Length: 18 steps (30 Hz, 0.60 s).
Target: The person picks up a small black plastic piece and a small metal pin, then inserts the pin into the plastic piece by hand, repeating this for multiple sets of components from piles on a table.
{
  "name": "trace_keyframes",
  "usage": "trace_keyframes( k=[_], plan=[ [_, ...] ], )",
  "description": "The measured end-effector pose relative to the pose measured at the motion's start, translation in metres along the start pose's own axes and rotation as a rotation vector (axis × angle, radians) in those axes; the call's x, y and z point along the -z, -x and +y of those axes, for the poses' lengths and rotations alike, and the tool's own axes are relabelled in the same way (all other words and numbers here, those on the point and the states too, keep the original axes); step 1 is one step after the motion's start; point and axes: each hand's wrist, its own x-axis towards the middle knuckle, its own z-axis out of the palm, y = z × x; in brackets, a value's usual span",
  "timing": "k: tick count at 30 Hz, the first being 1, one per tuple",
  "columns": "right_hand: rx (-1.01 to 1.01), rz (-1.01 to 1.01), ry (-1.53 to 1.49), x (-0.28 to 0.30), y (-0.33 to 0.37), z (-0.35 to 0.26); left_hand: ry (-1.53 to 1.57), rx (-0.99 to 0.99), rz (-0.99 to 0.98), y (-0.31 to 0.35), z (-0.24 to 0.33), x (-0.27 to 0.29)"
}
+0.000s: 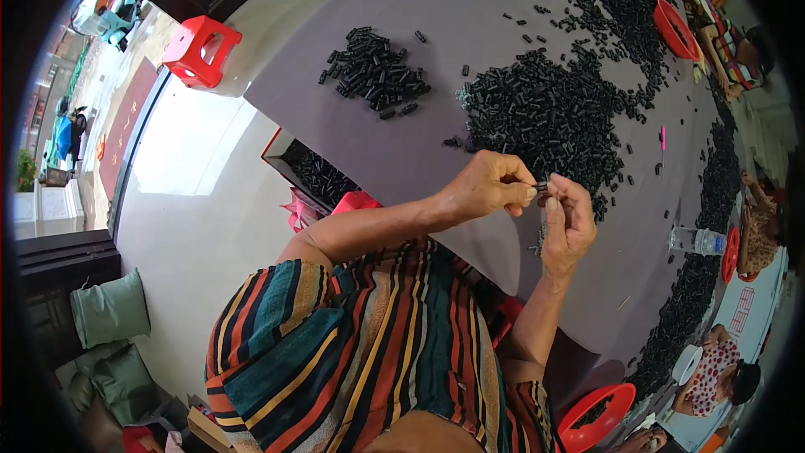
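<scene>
Above the near edge of the grey table, my left hand and my right hand meet fingertip to fingertip. Between them is a small black cylindrical piece, pinched from both sides; the fingers cover most of it. Just beyond my hands spreads a large heap of similar black pieces, with some clear or pale small bits mixed in at its left edge. Farther left on the table lies a smaller pile of black pieces.
A box of black pieces sits below the table's left edge. Red basins stand around the table. A plastic bottle lies to the right, near a pink stick. Other people sit at the right. A red stool stands on the floor.
</scene>
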Motion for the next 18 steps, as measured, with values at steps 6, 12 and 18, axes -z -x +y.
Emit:
trace_keyframes(
  k=[6, 12, 18],
  plan=[
    [0.208, -0.116, 0.479, -0.004, -0.006, -0.013, 0.104, 0.009, -0.019, -0.002, -0.005, 0.004],
    [0.390, -0.086, 0.814, -0.014, -0.006, -0.007, 0.047, 0.010, -0.004, -0.001, -0.008, 0.004],
    [0.448, -0.053, 0.963, -0.018, -0.005, 0.005, -0.028, 0.054, 0.013, -0.005, -0.010, 0.006]
  ],
)
